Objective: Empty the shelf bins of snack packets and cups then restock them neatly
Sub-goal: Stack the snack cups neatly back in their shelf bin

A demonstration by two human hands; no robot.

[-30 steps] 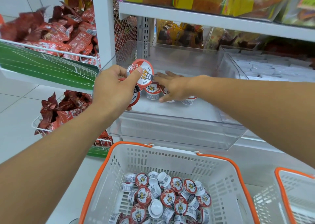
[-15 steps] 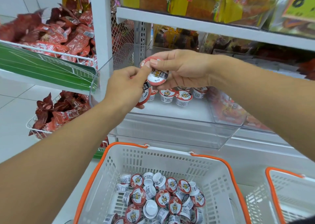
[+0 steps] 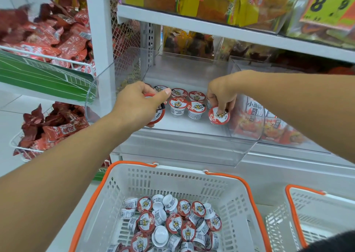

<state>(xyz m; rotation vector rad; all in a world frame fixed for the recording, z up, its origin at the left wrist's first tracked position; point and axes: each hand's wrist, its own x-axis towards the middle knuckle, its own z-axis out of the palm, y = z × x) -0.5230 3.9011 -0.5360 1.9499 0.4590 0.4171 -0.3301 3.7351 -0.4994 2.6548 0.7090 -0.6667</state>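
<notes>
I have my right hand (image 3: pixel 222 92) inside the clear shelf bin (image 3: pixel 192 136), fingertips pinching one red-lidded cup (image 3: pixel 219 115) at its rim; that cup sits tilted at the right end of the front row. My left hand (image 3: pixel 138 103) is curled round a small stack of cups (image 3: pixel 159 113) at the bin's left side (how many, I cannot tell). Between the hands, approx. five cups (image 3: pixel 187 103) stand upright in two rows on the bin floor. Below, the white basket w/ orange rim (image 3: pixel 107 177) holds a loose pile of the same cups (image 3: pixel 172 223). A 2nd basket (image 3: pixel 292 198) is at right.
</notes>
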